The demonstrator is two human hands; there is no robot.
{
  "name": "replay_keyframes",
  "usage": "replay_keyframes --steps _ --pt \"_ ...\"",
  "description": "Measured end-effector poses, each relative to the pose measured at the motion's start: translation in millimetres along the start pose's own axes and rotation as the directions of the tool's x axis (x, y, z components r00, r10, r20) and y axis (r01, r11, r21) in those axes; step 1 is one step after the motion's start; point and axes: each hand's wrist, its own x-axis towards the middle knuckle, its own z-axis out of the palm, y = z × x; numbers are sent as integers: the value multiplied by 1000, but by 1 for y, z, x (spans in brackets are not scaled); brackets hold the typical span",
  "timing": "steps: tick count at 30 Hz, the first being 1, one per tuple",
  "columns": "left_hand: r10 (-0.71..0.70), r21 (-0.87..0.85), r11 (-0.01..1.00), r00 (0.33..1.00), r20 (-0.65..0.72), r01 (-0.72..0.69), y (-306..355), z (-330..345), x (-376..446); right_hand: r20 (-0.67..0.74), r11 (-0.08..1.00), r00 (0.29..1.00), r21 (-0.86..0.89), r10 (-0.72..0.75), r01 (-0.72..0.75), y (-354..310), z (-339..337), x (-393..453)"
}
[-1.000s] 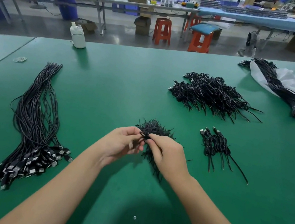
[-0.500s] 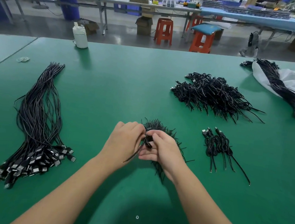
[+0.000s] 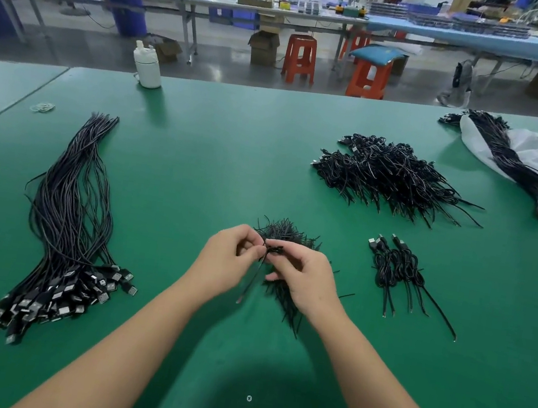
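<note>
Long cables (image 3: 64, 227) left; tied bundles (image 3: 399, 274) right.

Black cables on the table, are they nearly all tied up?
Not yet. Done, it seems: the big heap of coiled black cables and a small coiled cluster nearer. The left hand and right hand pinch one thin black strand. Left to do: the long sheaf of straight black plugged cables.

desk (image 3: 231, 164): showing plain green
held cable (image 3: 250, 280): showing black
long cables (image 3: 66, 210): showing black, plugs (image 3: 57, 295) gleaming silver
bottle (image 3: 147, 65): showing white
</note>
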Motion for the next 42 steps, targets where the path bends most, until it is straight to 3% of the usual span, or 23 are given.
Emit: replay_keyframes --steps 7,12,18,25,29,42 --pt "-116 -86 990 992 -47 112 5 5 1 -97 990 986 -52 -132 128 4 3 -2" --pt "60 164 985 997 -40 -53 8 3 -3 -86 985 985 -100 -151 143 3 3 -3" --pt "298 381 884 954 -13 -271 1 14 -10 -106 999 993 -5 42 -42 5 0 0" --pt "240 147 961 970 -27 -234 1 18 -14 -49 999 998 6 39 -39 9 -6 0" --pt "158 81 983 986 55 -162 2 10 -10 -38 999 999 -16 32 -33 7 -7 -1" --pt "347 200 909 930 123 -365 -1 1 -9 -13 998 1000 -53 -17 17 0 -9 -4"
